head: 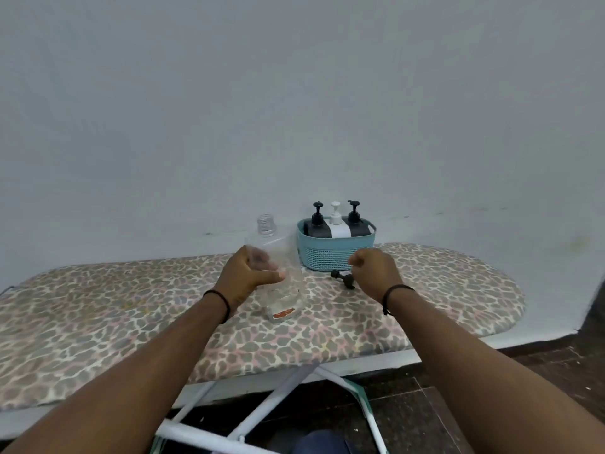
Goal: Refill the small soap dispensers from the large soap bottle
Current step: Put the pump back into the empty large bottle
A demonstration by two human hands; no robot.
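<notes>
The left hand (247,276) is wrapped around the middle of a large clear plastic soap bottle (281,273), fingers and thumb curled round its body. The bottle stands on the ironing board (98,322), leaning slightly away, with its threaded neck open and uncapped above the hand. A little clear liquid sits in its base, below the hand. Near the bottom is a small red-orange label; its writing is too blurred to read.

The right hand (376,273) is well apart from the left, fingers curled into a loose fist above the board; whether it pinches anything cannot be told. Just left of it, between the two hands, a black pump cap (343,278) lies on its side on the leopard-print cover.

Beyond the right hand, a teal perforated plastic basket (330,257) stands at the board's far edge against the pale wall (294,109). It holds three small pump dispensers side by side: a black one (317,224), a white one (336,224) in the middle, and another black one (355,221). No lettering shows on them. Each wrist wears a thin dark band.
</notes>
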